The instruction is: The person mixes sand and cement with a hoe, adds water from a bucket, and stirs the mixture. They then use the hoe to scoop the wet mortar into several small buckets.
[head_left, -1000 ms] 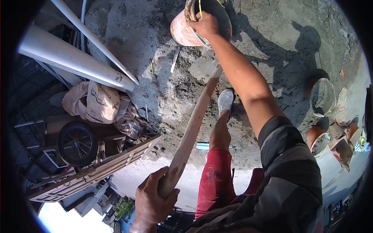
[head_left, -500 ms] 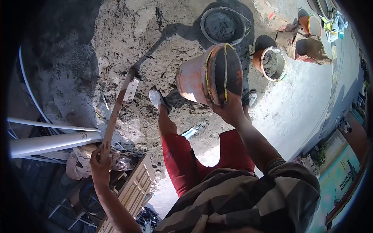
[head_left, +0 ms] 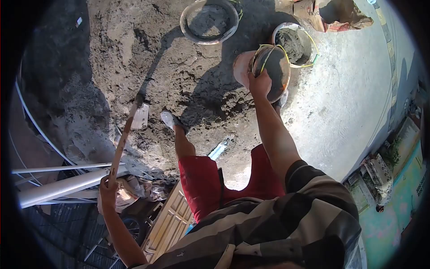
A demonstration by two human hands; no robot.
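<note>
My left hand (head_left: 108,193) is wrapped round the wooden handle of a hoe (head_left: 123,141). Its flat pale blade rests on the rough, wet-looking ground ahead and left of my left foot. In my right hand (head_left: 261,84) is a worn reddish bucket (head_left: 244,67) with a yellow-wrapped handle, its mouth tilted up toward me. The fingers close on the handle over the grey inside. Right behind it, overlapped in this view, a second bucket (head_left: 291,44) holds grey mortar. Farther ahead sits a round tub (head_left: 183,26) of grey mix.
A torn paper sack (head_left: 309,15) lies at the upper right. White pipes (head_left: 67,186) and a carved wooden panel (head_left: 172,217) are on my left. A blue-and-white packet (head_left: 218,150) lies between my legs. Smooth pale concrete (head_left: 331,116) stretches to the right.
My right hand has carried the reddish bucket rightward and away, close to the mortar bucket. The whole view has shifted. My left hand keeps its hold on the hoe.
</note>
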